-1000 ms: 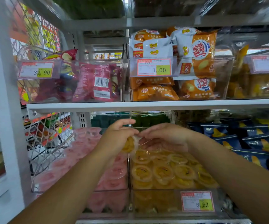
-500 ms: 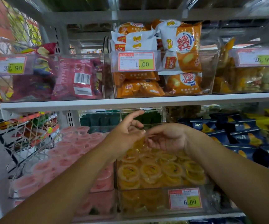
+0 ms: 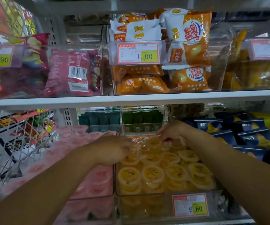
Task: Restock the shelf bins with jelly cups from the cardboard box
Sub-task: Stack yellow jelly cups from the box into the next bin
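- The left hand [image 3: 113, 150] and the right hand [image 3: 171, 132] are seen apart, whereas half a second ago their fingertips met above the bin.
- Both hands are now lowered onto the yellow jelly cups [image 3: 153, 173]; earlier they were held raised above them.
- The left hand is laid over the left rear part of the pile, its back turned to the camera. Its fingers are bent down onto the lids, and the thumb and forefinger spread earlier are no longer seen. Whether a cup is gripped cannot be told, since the fingers are blurred and partly hidden.
- The right hand is placed at the back row, its fingertips touching a yellow cup there. Whether that cup is pinched or only touched cannot be told.
- The yellow cups are piled in the clear bin [image 3: 139, 208] on the lower shelf, behind the price tag [image 3: 190, 205] marked 6.60.
- The pink jelly cups [image 3: 98, 177] are held in the bin just beside it on the left, as before.
- The shelf board [image 3: 131, 99] above is shown a little lower in the view than before.
- Orange snack packets [image 3: 140, 83] are stacked on that board, directly above the hands.
- Green packets [image 3: 142, 118] are stood behind the yellow cups, and blue bags [image 3: 251, 137] are laid to the right.
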`<state>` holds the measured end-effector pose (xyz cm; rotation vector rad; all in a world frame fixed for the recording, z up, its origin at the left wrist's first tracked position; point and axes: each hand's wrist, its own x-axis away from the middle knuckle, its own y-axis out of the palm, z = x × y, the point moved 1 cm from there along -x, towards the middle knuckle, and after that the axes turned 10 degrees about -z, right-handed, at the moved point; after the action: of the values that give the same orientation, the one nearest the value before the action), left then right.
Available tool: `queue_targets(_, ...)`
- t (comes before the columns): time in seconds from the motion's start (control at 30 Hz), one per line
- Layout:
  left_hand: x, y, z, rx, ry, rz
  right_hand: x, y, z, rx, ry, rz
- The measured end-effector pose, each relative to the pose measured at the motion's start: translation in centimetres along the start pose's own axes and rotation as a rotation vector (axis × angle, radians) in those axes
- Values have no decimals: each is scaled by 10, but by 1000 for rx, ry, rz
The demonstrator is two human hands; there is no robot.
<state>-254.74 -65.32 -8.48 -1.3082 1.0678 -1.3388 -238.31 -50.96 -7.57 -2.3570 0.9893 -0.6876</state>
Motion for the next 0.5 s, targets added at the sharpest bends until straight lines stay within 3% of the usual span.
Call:
queue_targets(0.2, -4, 8, -11, -46, 27, -32, -6, 12, -7, 197, 11, 16)
queue_targets(0.37, 0, 7, -9, 29, 52, -26, -8, 18, -6, 107, 35, -65)
queue_targets(0.5, 2, 5, -7, 55, 19, -17, -10, 21, -9, 234, 31, -75)
